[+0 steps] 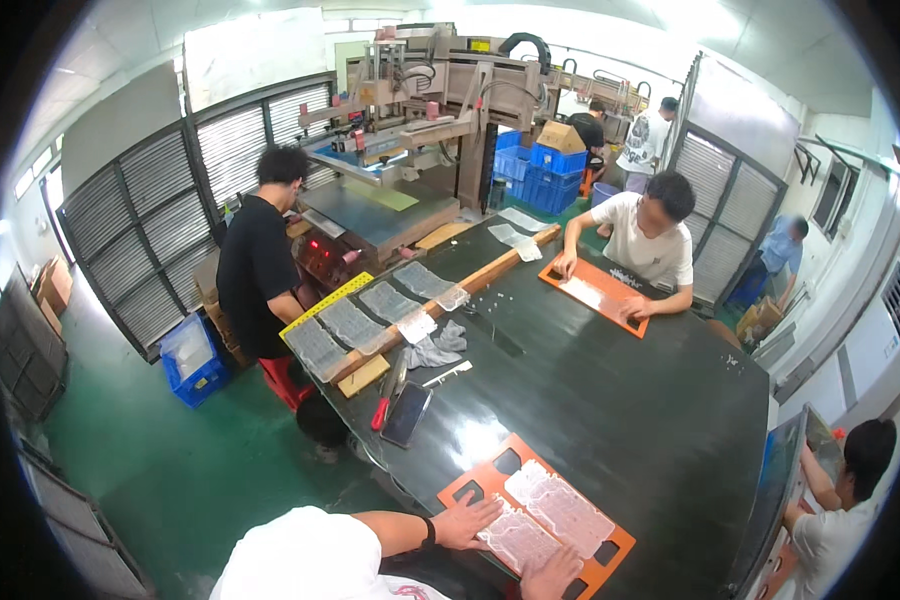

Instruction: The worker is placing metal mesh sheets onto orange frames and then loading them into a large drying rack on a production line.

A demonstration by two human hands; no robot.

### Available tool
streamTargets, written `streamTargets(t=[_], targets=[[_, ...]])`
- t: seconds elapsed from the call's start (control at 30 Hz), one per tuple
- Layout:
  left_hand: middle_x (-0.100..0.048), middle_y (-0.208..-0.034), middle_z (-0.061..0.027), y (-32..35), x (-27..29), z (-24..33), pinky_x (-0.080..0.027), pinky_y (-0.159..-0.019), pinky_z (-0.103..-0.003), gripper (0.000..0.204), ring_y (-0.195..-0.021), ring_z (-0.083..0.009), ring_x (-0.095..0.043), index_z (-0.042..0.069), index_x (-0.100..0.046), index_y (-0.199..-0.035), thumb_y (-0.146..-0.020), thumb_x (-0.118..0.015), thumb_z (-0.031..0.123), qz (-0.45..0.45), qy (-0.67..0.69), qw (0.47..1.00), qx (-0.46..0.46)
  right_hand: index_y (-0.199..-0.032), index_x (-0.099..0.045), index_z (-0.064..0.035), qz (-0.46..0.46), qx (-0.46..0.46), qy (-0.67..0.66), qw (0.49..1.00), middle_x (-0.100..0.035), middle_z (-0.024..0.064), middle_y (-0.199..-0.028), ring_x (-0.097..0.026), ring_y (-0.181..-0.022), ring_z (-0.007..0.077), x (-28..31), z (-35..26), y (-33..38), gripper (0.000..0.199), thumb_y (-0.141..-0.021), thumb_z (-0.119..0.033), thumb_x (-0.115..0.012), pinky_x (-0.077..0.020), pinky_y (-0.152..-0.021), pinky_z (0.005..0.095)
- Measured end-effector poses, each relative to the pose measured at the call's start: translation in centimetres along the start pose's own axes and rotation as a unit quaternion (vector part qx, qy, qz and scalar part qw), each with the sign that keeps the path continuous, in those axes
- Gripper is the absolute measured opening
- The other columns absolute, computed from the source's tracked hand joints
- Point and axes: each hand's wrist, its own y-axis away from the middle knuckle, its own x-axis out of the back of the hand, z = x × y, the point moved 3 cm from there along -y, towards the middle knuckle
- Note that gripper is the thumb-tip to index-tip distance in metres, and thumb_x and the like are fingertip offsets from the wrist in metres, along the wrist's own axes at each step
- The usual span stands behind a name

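Note:
An orange board (487,474) with dark cut-out slots lies at the near edge of the dark table. On it rest two pale, translucent moulded sheets side by side, a farther sheet (562,506) and a nearer sheet (519,540). My left hand (464,521), with a black band at the wrist, lies flat with fingers stretched over the left end of the nearer sheet. Toward that sheet's right end, my right hand (553,574) rests with extended fingers; the lower edge of the picture cuts it off. Neither hand is closed round anything.
A phone (407,414), a red-handled tool (381,412) and a grey cloth (438,346) lie left on the table (610,420). Behind them, several translucent sheets lean along a wooden strip (410,321). Across the table, a person (642,245) handles another orange board (600,297). Others work around.

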Motion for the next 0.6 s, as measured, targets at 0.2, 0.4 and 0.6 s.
streamTargets(t=[0.2,0.4,0.6], targets=[[-0.028,-0.142,-0.0232,-3.7,-2.3,5.5,-0.021,-0.106,-0.049,0.083,-0.134,-0.0349,-0.024,-0.006,-0.030,-0.135,-0.085,-0.042,0.058,-0.050,0.057,0.997,-0.022,-0.137,-0.021,0.0100,0.015,-0.041,0.060,0.997,-0.020,0.0272,-0.145,-0.013,-0.136,0.0412,0.2,0.4,0.8,0.083,-0.085,-0.049,-0.045,-0.0074,-0.109,0.0536],[-0.024,-0.144,-0.0226,-8.8,-5.0,10.3,-0.016,-0.110,-0.046,0.078,-0.136,-0.0343,-0.020,-0.008,-0.025,-0.136,-0.088,-0.041,0.052,-0.011,0.149,0.976,-0.160,-0.143,-0.014,-0.0008,-0.005,-0.043,0.097,0.994,-0.008,0.0191,-0.150,-0.002,-0.140,0.0312,-4.4,3.6,0.6,0.083,-0.083,-0.053,-0.040,-0.0003,-0.111,0.0489],[-0.022,-0.146,-0.0192,-5.7,-1.5,3.6,-0.014,-0.110,-0.046,0.080,-0.137,-0.0286,-0.019,-0.005,-0.023,-0.139,-0.087,-0.042,0.053,-0.024,0.100,0.993,-0.061,-0.137,-0.020,0.0110,0.004,-0.042,0.049,0.998,-0.018,0.0288,-0.144,-0.011,-0.136,0.0422,0.5,0.5,0.4,0.084,-0.085,-0.050,-0.045,-0.0075,-0.109,0.0538]])
